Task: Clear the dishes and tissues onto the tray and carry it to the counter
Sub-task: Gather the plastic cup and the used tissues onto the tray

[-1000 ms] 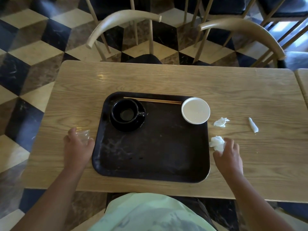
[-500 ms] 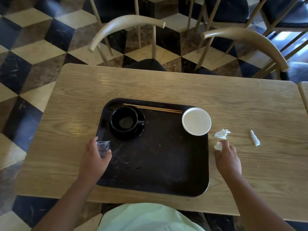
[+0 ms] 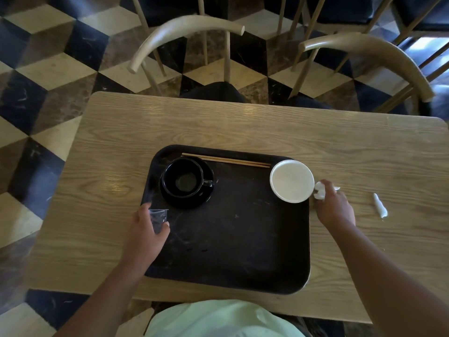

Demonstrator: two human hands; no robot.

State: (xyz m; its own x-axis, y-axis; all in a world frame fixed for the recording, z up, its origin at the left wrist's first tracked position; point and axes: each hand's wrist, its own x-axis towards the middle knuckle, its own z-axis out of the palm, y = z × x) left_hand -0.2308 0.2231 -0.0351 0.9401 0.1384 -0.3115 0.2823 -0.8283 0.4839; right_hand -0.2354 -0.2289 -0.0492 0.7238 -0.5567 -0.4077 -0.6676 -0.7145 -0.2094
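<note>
While left hand (image 3: 143, 232) holds small clear plastic cup (image 3: 158, 218) over left edge of dark rectangular tray (image 3: 233, 251), right hand (image 3: 334, 207) pinches crumpled white tissue (image 3: 320, 190) right of centre. Risks: light cup tipping; tissue bits dropping; knuckles nudging white round bowl (image 3: 291, 180); rolled white tissue (image 3: 380, 205) at right missed.

Surface: light wood-grain table (image 3: 243, 127), rounded corners.
Middle, toward near edge: dark rectangular tray (image 3: 230, 239), flat on the tabletop, its near right corner close to the near edge.
Just off the tray's right edge: crumpled white tissues (image 3: 320, 190), partly covered by a hand.
Farther right, well apart from the tray: a twisted white tissue (image 3: 380, 205), lying alone toward the right edge.
</note>
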